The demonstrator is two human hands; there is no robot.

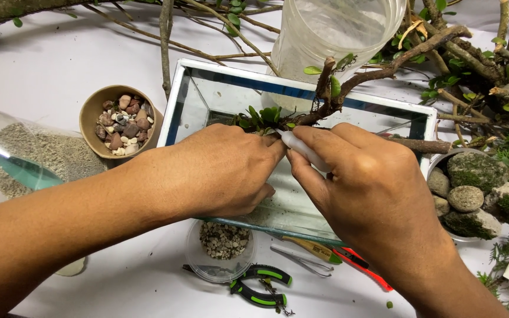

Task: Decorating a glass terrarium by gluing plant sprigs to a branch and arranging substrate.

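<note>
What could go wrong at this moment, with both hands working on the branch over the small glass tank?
1. The branch leans over the rim of the glass tank; pressure from the left hand or right hand might snap it or tip the tank.
2. The white tube in the right hand points at the small green plant; too much squeeze could smear the leaves or fingers.
3. The forearms pass close to the bowl of pebbles and could knock it.
</note>
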